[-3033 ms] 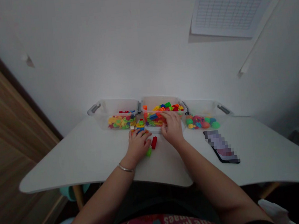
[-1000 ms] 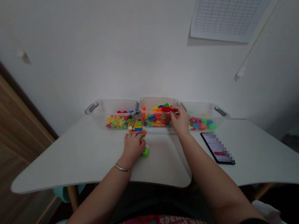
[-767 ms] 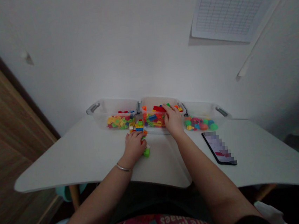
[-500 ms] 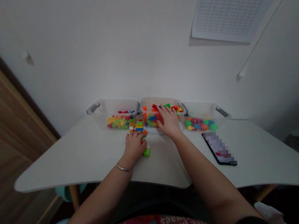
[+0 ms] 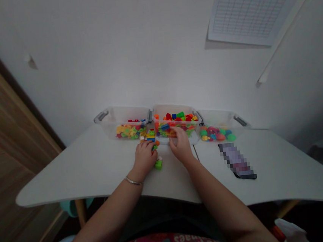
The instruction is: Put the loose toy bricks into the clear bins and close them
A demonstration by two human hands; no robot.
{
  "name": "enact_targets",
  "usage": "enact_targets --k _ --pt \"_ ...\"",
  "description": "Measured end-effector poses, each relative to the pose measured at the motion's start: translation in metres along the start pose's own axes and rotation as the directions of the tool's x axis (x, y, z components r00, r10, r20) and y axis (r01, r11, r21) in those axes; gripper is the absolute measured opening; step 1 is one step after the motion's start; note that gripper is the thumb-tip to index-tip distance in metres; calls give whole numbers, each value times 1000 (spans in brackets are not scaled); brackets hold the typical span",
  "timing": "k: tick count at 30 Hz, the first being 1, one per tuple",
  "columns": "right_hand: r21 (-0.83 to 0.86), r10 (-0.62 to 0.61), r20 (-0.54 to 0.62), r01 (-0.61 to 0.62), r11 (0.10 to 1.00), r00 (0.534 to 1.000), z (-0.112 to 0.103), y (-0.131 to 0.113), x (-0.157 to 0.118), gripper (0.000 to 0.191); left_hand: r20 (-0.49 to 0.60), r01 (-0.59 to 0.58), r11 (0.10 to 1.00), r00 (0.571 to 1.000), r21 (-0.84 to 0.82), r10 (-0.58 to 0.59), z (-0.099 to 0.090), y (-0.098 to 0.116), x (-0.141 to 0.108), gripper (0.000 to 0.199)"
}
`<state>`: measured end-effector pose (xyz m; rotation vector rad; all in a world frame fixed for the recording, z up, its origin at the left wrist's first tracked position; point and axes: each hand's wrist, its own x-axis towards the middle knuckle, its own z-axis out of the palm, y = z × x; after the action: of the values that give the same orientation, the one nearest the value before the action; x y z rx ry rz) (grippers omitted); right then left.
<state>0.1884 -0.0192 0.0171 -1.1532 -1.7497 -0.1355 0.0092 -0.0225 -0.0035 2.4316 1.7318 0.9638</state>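
My left hand [image 5: 145, 156] rests on the table with its fingers curled around a small assembly of building blocks [image 5: 155, 147], whose parts are mostly hidden. A light green block [image 5: 158, 164] shows just below those fingers. Beyond them stands a stack of yellow, blue and red blocks [image 5: 150, 135]. In front of the middle clear bin [image 5: 174, 107], my right hand [image 5: 181, 145] is raised, thumb and fingers apart, and I see nothing between them. Loose red, green, blue and orange blocks [image 5: 180, 115] fill that bin.
A clear bin [image 5: 129, 110] of mixed pieces stands on the left, another [image 5: 218, 115] with rounded pieces on the right. A phone [image 5: 236, 161] lies on the white table [image 5: 77, 167]. Behind rises a wall [image 5: 132, 55] with a printed sheet [image 5: 248, 13].
My right hand has drawn back out of the middle bin, toward me, to just in front of it. The left hand stays almost where it was on the blocks.
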Motion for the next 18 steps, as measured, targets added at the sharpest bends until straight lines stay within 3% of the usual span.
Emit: enact_targets --k 3,7,10,18 --pt "34 45 177 -52 998 983 11 3 -12 40 -16 50 998 999 37 -50 -5 3 -2 37" --pt "19 42 378 -53 998 925 17 11 -24 40 -57 189 974 981 124 -183 -6 6 -7 43" --pt "24 39 394 -53 998 918 17 16 -27 42 -26 202 967 979 158 -200 0 5 -9 47" --pt "44 77 326 -96 994 942 17 24 -31 41 -4 99 986 995 135 -100 9 0 -7 41"
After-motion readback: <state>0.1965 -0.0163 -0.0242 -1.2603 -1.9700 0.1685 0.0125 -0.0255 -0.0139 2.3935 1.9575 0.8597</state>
